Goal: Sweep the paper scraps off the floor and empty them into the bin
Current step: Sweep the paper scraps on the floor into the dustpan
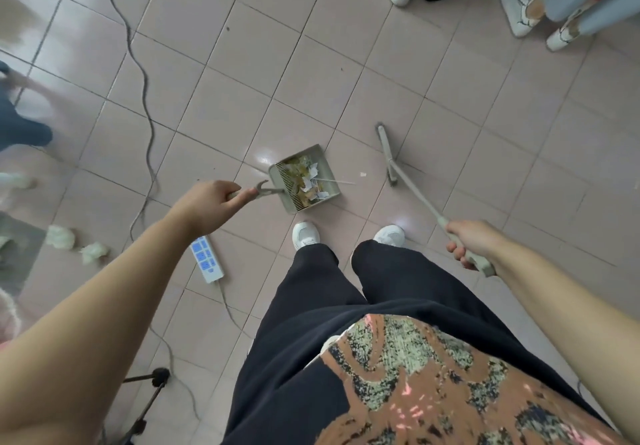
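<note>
A grey-green dustpan [330, 191] rests on the pink tiled floor just ahead of my white shoes. It holds a pile of white and yellowish paper scraps [308, 179], with a thin stick poking out to the right. My left hand [204, 203] grips the dustpan's long handle. My right hand [469, 242] grips the handle of a matching broom [387, 153], whose head stands on the floor right of the dustpan. One tiny scrap [363, 174] lies between pan and broom. No bin is in view.
A white power strip [206, 259] and its cable lie by my left foot. A dark cable [145, 98] snakes across the floor on the left. Crumpled paper balls [93, 252] lie far left. Other people's feet [519, 8] stand at top right; a tripod leg [152, 392] is at bottom left.
</note>
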